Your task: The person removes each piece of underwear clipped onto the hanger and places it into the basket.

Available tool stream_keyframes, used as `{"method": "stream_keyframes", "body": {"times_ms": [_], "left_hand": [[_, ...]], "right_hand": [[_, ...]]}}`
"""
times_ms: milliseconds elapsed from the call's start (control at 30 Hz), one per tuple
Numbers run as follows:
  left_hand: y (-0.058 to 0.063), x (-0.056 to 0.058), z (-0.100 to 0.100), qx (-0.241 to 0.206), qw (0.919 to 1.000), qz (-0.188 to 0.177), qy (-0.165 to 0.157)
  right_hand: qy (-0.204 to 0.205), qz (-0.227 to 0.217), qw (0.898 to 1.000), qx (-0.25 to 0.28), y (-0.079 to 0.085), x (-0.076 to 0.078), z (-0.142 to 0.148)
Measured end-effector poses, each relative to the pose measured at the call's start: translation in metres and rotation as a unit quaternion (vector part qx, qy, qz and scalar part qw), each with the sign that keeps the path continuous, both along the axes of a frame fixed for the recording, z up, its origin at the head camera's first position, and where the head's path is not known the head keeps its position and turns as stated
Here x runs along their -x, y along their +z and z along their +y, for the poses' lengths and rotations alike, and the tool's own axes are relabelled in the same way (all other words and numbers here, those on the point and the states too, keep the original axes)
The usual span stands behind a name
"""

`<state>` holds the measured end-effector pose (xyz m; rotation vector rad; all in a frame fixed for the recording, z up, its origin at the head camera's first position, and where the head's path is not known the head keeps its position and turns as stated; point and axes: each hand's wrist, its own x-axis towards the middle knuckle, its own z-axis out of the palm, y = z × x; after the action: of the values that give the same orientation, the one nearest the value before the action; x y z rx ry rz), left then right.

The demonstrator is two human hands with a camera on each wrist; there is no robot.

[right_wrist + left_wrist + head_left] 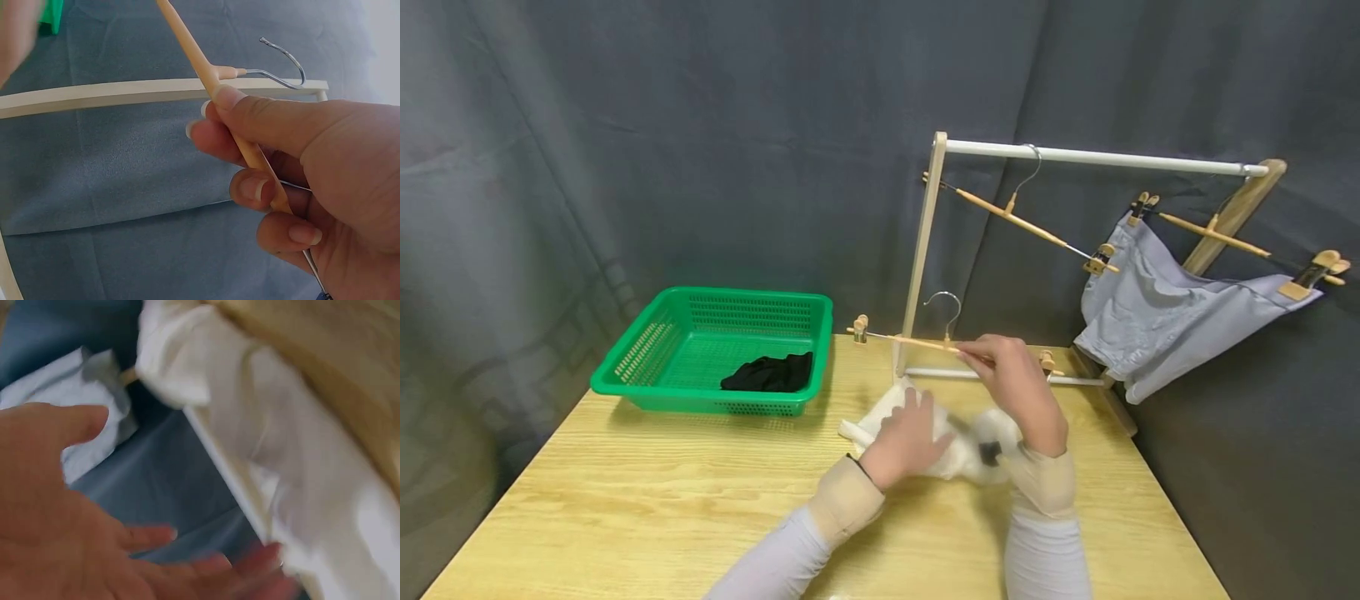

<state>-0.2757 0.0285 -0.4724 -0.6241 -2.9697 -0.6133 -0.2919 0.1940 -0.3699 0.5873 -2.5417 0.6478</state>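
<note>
Basket (pixel 700 400), cloth (pixel 957 458), rack (pixel 919 258) on table (pixel 625 500) (wood-grained)

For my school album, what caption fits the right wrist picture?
Right hand grips a tan hanger by its bar, metal hook showing.

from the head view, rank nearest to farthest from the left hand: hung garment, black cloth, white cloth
From the left hand:
1. White cloth: on the table, right at the hand.
2. Black cloth: to the left, in the green basket.
3. Hung garment: far right, clipped at the rack's right end.
</note>
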Motion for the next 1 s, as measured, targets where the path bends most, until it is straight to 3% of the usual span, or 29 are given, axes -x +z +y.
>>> {"method": "stream_keyframes", "body": {"times_ms": [67,167,433,600,767,867,1000], "left_hand": [[-0.007,-0.003,0.009,0.036,0.9975,-0.042,0.045],[-0.016,-0.006,0.018,0.078,0.9924,-0.055,0.078],[-0.024,-0.006,0.020,0.136,0.9872,-0.035,0.076],[-0.029,0.000,0.011,0.107,0.9928,-0.045,0.029],[-0.034,0.010,-0.002,0.025,0.9949,-0.095,-0.023],[-0.036,0.016,-0.010,-0.017,0.9922,-0.119,-0.032],[-0.040,0.021,-0.018,-0.037,0.9938,-0.098,-0.035]], "right_hand": [[-0.002,-0.002,1.000,-0.001,-0.001,0.000,0.001],[-0.004,-0.008,1.000,-0.003,-0.002,0.001,0.001],[-0.010,-0.015,1.000,-0.005,-0.003,-0.001,0.002],[-0.014,-0.013,1.000,-0.002,-0.001,-0.001,0.001],[-0.015,-0.019,1.000,-0.005,-0.002,0.001,0.000],[-0.017,-0.018,1.000,-0.008,-0.004,0.001,0.000],[-0.021,-0.007,1.000,-0.014,-0.007,-0.001,0.001]]}}
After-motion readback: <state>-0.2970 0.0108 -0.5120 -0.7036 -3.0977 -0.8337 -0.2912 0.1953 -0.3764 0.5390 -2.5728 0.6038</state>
